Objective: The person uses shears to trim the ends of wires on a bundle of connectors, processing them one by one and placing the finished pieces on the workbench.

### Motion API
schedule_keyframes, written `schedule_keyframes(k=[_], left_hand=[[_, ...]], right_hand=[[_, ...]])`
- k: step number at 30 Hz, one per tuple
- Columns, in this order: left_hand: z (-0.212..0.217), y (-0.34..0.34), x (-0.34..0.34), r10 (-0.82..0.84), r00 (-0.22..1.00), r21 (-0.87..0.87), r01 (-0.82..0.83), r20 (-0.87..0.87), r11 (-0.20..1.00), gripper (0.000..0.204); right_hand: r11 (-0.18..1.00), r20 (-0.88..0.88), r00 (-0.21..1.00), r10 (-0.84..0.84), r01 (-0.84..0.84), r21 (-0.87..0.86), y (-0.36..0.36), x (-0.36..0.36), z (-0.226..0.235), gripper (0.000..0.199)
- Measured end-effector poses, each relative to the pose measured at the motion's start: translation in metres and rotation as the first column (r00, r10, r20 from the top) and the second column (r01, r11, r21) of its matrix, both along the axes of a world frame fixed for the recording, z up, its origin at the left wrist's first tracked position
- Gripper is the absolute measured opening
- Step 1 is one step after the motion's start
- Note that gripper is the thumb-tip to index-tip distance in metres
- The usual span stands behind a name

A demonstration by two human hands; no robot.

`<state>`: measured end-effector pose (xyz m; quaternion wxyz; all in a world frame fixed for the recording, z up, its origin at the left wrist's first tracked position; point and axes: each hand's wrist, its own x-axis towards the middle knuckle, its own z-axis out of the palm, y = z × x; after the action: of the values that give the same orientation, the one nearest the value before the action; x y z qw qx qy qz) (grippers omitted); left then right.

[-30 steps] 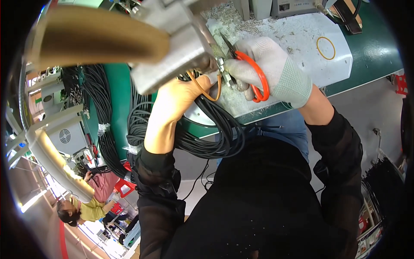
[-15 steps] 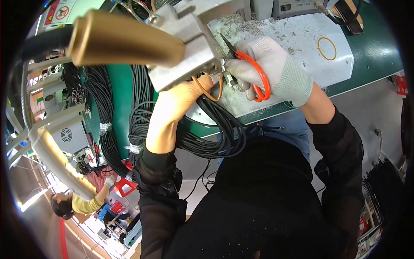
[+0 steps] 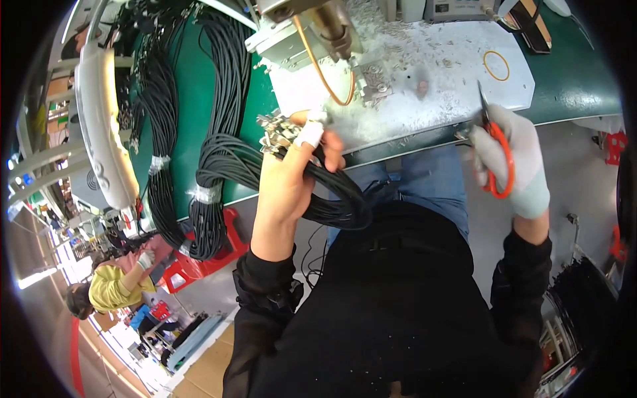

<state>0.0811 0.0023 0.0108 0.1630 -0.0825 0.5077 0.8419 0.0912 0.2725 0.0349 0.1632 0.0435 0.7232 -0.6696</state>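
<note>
My bare left hand (image 3: 286, 176), a white wrap around its thumb, is closed around a bundle of black cables (image 3: 345, 202). Metal connectors (image 3: 279, 132) at the cable ends stick out above its fingers, and the bundle loops down past the bench edge. On the right, my gloved right hand (image 3: 527, 156) holds scissors (image 3: 509, 166) with orange handles, the dark blades pointing up. A small blurred piece shows beside the gloved fingertips; I cannot tell what it is. Above my left hand stands a metal bench press (image 3: 332, 30) with an orange-brown loop (image 3: 352, 93) hanging from it.
Small metal scraps litter a white sheet (image 3: 458, 99) on the green bench, where a yellow rubber band (image 3: 488, 65) lies. More black cable bundles (image 3: 229, 73) run along the left. A lamp (image 3: 99, 126) hangs there; beyond are a red stool (image 3: 232, 245) and a co-worker (image 3: 116, 285).
My left hand has drawn the cable bundle away from the press. My right hand has moved right and down with the scissors, away from the press. The view has shifted.
</note>
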Motion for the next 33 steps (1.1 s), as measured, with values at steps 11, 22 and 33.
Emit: schedule_keyframes(k=[11, 22, 33], left_hand=[[0.029, 0.032, 0.032, -0.253, 0.965, -0.106, 0.259, 0.07, 0.96, 0.04], [0.037, 0.038, 0.029, -0.339, 0.94, -0.109, 0.34, 0.022, 0.934, 0.047], [0.03, 0.065, 0.028, -0.481, 0.875, -0.451, 0.411, -0.048, 0.793, 0.055]], right_hand=[[0.958, 0.005, 0.979, 0.203, -0.198, -0.206, -0.062, 0.01, 0.019, 0.028], [0.995, -0.087, 0.992, 0.091, -0.093, -0.019, -0.041, 0.026, 0.01, 0.015], [0.997, -0.223, 0.974, -0.028, 0.043, 0.065, -0.023, 0.036, -0.004, 0.018]])
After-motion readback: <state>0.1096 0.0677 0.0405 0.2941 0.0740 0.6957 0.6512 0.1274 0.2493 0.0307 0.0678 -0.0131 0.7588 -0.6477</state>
